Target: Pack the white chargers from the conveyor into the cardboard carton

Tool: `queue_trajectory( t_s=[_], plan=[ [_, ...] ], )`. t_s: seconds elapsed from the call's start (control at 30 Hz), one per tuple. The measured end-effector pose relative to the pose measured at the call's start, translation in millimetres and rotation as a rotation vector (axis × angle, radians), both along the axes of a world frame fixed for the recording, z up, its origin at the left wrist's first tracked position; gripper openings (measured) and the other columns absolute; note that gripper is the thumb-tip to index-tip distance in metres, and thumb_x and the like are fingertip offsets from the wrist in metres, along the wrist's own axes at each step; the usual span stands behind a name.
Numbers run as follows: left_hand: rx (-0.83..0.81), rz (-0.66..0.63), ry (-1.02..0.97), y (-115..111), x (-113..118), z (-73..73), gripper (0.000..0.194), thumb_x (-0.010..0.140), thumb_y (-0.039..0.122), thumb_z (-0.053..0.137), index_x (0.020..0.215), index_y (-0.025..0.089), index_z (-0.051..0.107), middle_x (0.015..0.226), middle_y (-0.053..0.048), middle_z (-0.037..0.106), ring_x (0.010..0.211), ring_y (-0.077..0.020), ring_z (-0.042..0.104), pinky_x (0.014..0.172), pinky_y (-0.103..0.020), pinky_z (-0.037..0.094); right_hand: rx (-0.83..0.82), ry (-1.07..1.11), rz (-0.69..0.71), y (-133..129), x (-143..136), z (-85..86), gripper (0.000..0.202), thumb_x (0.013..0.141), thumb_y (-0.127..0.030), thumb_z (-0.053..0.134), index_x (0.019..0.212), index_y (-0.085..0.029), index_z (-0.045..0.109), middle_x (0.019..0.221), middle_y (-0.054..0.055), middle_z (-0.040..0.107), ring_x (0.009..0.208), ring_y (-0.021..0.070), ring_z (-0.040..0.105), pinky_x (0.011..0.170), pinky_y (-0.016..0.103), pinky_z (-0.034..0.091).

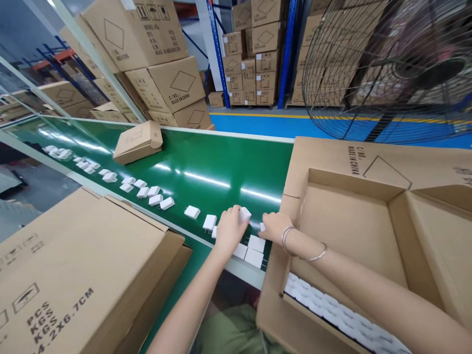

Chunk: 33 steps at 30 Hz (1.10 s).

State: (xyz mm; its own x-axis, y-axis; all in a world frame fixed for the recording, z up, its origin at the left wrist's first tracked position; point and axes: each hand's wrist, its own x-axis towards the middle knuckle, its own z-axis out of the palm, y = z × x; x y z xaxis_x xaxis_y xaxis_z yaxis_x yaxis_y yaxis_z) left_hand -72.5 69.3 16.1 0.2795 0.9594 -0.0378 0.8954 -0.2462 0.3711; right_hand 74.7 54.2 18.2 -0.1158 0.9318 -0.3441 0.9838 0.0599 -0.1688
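Your left hand [229,230] clamps one plug [245,214] between thumb and fingertips; your right hand [275,227], knuckles up, pinches another plug [262,227].

light: bright, seemingly from overhead | glare: white streaks lengthwise on the green belt [236,152], between near and far edges | shadow: dim below its near edge | blur: fan [398,66] beyond far edge, soft | wide-angle distortion: near-edge carton [92,255] stretched

Left hand [229,228] and right hand [276,227] both curl, forearms [199,300] stretched forward.
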Motion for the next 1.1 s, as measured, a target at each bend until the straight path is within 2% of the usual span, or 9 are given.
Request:
queue_trajectory(
  t_s=[0.17, 0.27, 0.4, 0.6, 0.73, 0.83, 0.93, 1.0, 1.1],
  plan=[
    [-0.020, 0.053, -0.253, -25.6, -22.8, 11.3, 0.027, 0.078, 0.023, 0.052, 0.104, 0.023, 0.046, 0.098, -0.002, 0.060, 0.091, -0.0181, 0.055, 0.073, -0.028, 0.043, 0.084, 0.260, 0.131, -7.4, 14.7, 12.3, 0.042, 0.072, -0.023, 0.058, 0.111, -0.013, 0.048, 0.099, 0.011, 0.061, 0.089, 0.0227, 0.059, 0.075, 0.035, 0.049],
    [0.082, -0.083, -0.329, -54.8, -24.4, 24.6, 0.030, 0.076, 0.020, 0.052, 0.106, 0.023, 0.050, 0.102, -0.003, 0.060, 0.095, -0.0201, 0.053, 0.080, -0.032, 0.042, 0.196, 0.524, 0.227, -33.8, 27.1, 26.5, 0.030, 0.079, -0.021, 0.051, 0.108, -0.020, 0.046, 0.109, 0.007, 0.055, 0.102, 0.0158, 0.053, 0.083, 0.028, 0.048],
    [0.186, -0.291, -0.401, -94.0, -19.2, 41.8, 0.040, 0.077, 0.013, 0.048, 0.116, 0.023, 0.048, 0.110, -0.006, 0.059, 0.088, -0.0216, 0.053, 0.078, -0.035, 0.044, 0.403, 0.881, 0.368, -79.2, 38.3, 36.1, 0.037, 0.081, -0.014, 0.049, 0.115, -0.026, 0.042, 0.116, 0.008, 0.050, 0.110, 0.0179, 0.048, 0.090, 0.033, 0.046],
    [0.153, -0.467, -0.602, -114.6, -15.1, 55.4, 0.047, 0.078, 0.007, 0.044, 0.121, 0.025, 0.042, 0.113, -0.007, 0.056, 0.100, -0.0206, 0.050, 0.087, -0.036, 0.042, 0.368, 0.933, 0.396, -112.2, 41.7, 41.0, 0.050, 0.083, -0.007, 0.045, 0.125, -0.032, 0.034, 0.126, 0.006, 0.045, 0.116, 0.0181, 0.045, 0.094, 0.035, 0.043],
    [-0.175, -0.474, -0.706, -110.7, -7.8, 72.1, 0.043, 0.079, 0.017, 0.050, 0.120, 0.027, 0.044, 0.108, -0.007, 0.050, 0.102, -0.0195, 0.048, 0.088, -0.034, 0.042, 0.276, 0.762, 0.231, -125.4, 77.6, 67.0, 0.045, 0.084, -0.021, 0.047, 0.126, -0.034, 0.037, 0.119, 0.006, 0.047, 0.112, 0.0205, 0.047, 0.088, 0.031, 0.047],
    [-0.416, -0.474, -0.667, -109.4, 19.7, 80.5, 0.052, 0.079, 0.030, 0.054, 0.127, 0.029, 0.036, 0.110, -0.007, 0.048, 0.099, -0.0194, 0.049, 0.085, -0.034, 0.043, 0.239, 0.492, 0.060, -152.3, 128.3, 78.8, 0.042, 0.082, -0.033, 0.050, 0.123, -0.035, 0.043, 0.112, 0.006, 0.052, 0.101, 0.0224, 0.054, 0.078, 0.030, 0.051],
    [-0.364, -0.602, -0.596, -116.3, 72.4, 77.1, 0.052, 0.073, 0.038, 0.059, 0.119, 0.018, 0.042, 0.103, -0.009, 0.053, 0.096, -0.0247, 0.049, 0.080, -0.037, 0.044, 0.207, 0.264, -0.111, -192.3, 174.6, 71.8, 0.036, 0.078, -0.037, 0.052, 0.113, -0.034, 0.048, 0.105, 0.007, 0.058, 0.086, 0.0238, 0.060, 0.068, 0.033, 0.052],
    [-0.304, -0.798, -0.567, -125.2, 113.1, 70.1, 0.039, 0.075, 0.031, 0.057, 0.107, 0.010, 0.047, 0.095, -0.012, 0.056, 0.090, -0.0244, 0.051, 0.074, -0.034, 0.044, 0.199, 0.134, -0.179, -218.2, 194.3, 60.9, 0.033, 0.076, -0.037, 0.054, 0.108, -0.032, 0.049, 0.099, 0.009, 0.062, 0.080, 0.0269, 0.061, 0.065, 0.040, 0.051],
    [-0.226, -1.017, -0.441, -141.6, 163.1, 56.1, 0.029, 0.070, 0.012, 0.052, 0.098, 0.004, 0.050, 0.089, -0.015, 0.058, 0.085, -0.0235, 0.052, 0.069, -0.031, 0.044, 0.291, 0.005, -0.110, -247.9, 205.1, 44.2, 0.033, 0.069, -0.039, 0.059, 0.100, -0.032, 0.050, 0.086, 0.009, 0.065, 0.077, 0.0342, 0.061, 0.078, 0.059, 0.038]
  ],
)
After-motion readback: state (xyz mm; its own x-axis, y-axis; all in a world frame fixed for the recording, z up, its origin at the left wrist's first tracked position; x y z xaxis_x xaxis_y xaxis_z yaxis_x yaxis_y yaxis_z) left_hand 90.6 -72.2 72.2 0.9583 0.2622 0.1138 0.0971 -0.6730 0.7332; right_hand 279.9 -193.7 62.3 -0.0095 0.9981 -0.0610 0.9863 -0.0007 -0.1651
